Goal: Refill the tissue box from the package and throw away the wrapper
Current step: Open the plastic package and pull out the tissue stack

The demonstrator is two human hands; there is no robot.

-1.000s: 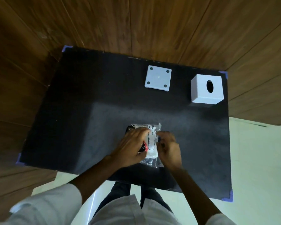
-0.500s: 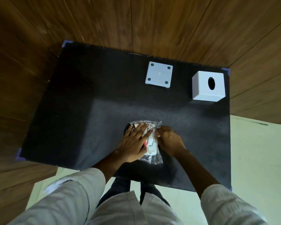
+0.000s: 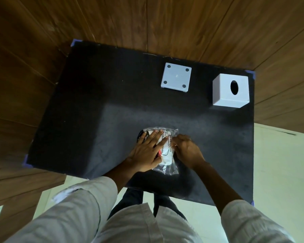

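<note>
A clear plastic tissue package (image 3: 167, 153) with white tissues and black and red print lies near the front middle of the black mat (image 3: 98, 120). My left hand (image 3: 147, 151) presses flat on top of it, fingers spread. My right hand (image 3: 186, 149) pinches the package's right edge with curled fingers. The white cube tissue box (image 3: 230, 92) with an oval hole stands at the back right, apart from its flat white base plate (image 3: 176, 77), which lies with four dark feet facing up.
The mat covers a small table with purple tape at its corners (image 3: 251, 74). Wooden wall panels (image 3: 147, 20) rise behind and to the left. Pale floor (image 3: 281, 163) shows to the right, and my legs stand at the front edge.
My left hand has flattened out on the package, fingers now extended. My right hand shifted slightly along the package's right edge. The camera view moved a little.
</note>
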